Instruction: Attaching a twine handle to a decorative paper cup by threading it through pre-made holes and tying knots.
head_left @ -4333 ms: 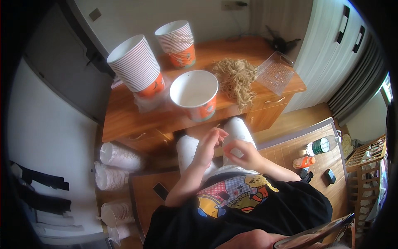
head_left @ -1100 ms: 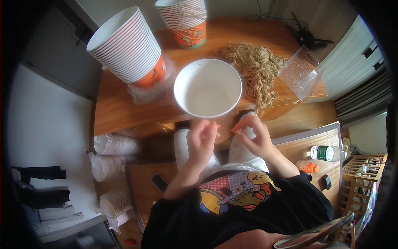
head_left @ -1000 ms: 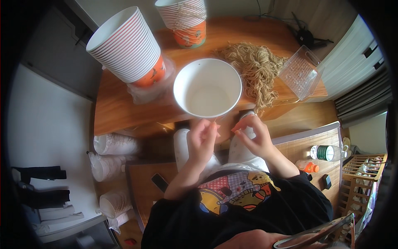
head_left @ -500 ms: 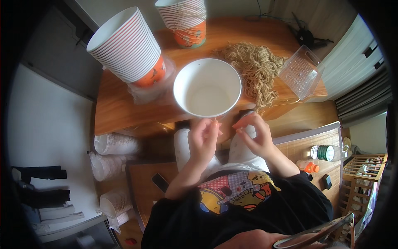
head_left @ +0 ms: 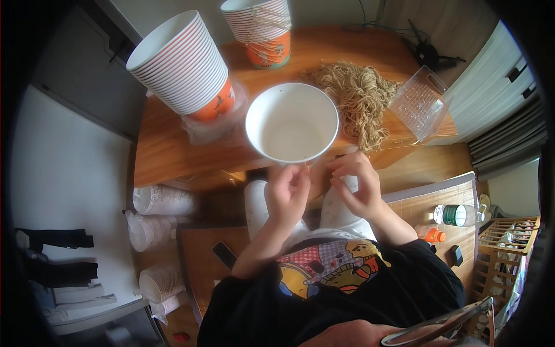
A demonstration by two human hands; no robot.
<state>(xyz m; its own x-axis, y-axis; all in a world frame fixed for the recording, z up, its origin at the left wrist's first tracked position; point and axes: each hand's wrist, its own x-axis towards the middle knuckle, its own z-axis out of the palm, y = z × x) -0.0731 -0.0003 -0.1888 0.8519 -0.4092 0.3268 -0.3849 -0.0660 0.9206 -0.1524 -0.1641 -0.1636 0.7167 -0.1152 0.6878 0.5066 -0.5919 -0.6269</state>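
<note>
A large white paper bucket (head_left: 292, 124) stands at the desk's near edge, its open mouth facing me. Just below its rim, my left hand (head_left: 286, 194) pinches with thumb and forefinger; whatever lies between the fingertips is too small to name. To its right, my right hand (head_left: 358, 184) is curled, thumb and fingertips drawn together, and anything in them is hidden. The two hands are a short gap apart. Beside the bucket on the right lies a heap of tan cords (head_left: 361, 101), some trailing over the desk edge.
A tall stack of buckets (head_left: 182, 66) leans at the desk's left, and a cord-draped stack (head_left: 266, 49) stands behind. A clear plastic basket (head_left: 422, 104) sits on the right. Wrapped bucket stacks (head_left: 153, 231) lie below left; a phone (head_left: 224, 253) and a bottle (head_left: 454, 214) lie lower.
Both hands have shifted slightly; the left one is a little farther right, and the right one's fingers have lifted and spread slightly from the thumb. The view has drifted a bit.
</note>
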